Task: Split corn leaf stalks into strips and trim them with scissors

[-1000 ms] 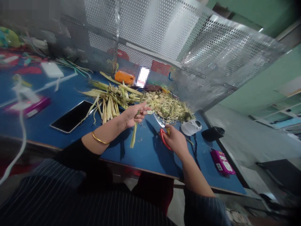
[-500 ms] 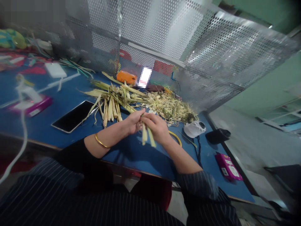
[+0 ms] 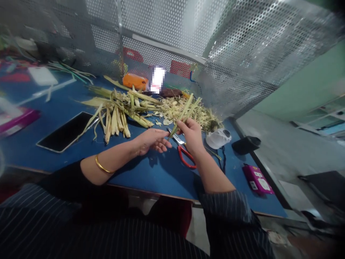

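A pale green leaf strip, split into two long blades, rises upright between my hands. My right hand pinches it near its lower part with thumb and fingers. At its bottom end, the thumb and forefinger of my left hand close on it, the other fingers loosely spread. Beneath my right hand lie red-handled scissors, their blades pointing away to the left. Behind the hands is a heap of chopped pale scraps. Left of it lies a bundle of trimmed, yellowish stalks and leaves.
A dark-screened tablet lies at left on the blue table. An orange packet and a lit phone stand behind the leaves, before a perforated metal screen. At right are a white object, a black cylinder and a purple packet.
The leaf strip hung downward from my hands and now points up and away. My hands have moved slightly apart, and the scissors below have come into sight. The camera view has shifted.
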The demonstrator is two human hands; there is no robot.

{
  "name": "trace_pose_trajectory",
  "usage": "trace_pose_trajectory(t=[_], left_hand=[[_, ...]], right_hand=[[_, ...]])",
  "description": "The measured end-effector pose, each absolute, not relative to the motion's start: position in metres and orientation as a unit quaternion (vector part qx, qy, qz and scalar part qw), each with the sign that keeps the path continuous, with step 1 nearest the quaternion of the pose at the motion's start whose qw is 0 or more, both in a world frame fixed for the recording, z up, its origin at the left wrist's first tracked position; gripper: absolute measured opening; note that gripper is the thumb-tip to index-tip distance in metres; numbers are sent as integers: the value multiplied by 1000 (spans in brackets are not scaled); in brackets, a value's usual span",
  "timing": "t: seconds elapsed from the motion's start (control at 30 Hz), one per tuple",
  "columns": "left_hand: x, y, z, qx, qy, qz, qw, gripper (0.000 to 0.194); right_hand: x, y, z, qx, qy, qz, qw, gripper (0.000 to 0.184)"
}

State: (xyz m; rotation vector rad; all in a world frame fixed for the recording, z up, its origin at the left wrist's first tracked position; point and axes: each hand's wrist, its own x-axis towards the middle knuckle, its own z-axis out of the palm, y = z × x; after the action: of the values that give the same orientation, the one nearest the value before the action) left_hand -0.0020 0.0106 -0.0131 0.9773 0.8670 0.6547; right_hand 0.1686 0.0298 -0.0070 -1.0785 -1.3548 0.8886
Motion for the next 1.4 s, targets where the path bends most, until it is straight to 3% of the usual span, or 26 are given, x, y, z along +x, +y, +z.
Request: trace_pose_trajectory(t=[0.17, 0.37, 0.57, 0.8, 1.1, 1.27, 1.4], left_hand=[[-1, 9, -20, 482, 360, 245, 760, 23], [0, 10, -21, 443, 396, 308, 743, 18], [-3, 18, -18, 382, 406, 388, 734, 21], [-10, 27, -14, 315, 391, 425, 753, 16], [-4, 19, -14, 424, 432, 397, 690, 21], [0, 18, -15, 404, 451, 424, 673, 18], [-3, 23, -12, 345, 469, 473, 661, 17]], right_hand=[[163, 24, -8, -446, -592, 395, 543, 22], [161, 23, -12, -457, -550, 406, 569, 15], [157, 17, -13, -432, -610, 292, 597, 11], [154, 5, -16, -349, -773, 102, 520, 7], [157, 19, -17, -472, -540, 332, 613, 16], [156, 24, -24, -475, -423, 460, 620, 31], [150, 16, -26, -470, -456, 451, 607, 26]])
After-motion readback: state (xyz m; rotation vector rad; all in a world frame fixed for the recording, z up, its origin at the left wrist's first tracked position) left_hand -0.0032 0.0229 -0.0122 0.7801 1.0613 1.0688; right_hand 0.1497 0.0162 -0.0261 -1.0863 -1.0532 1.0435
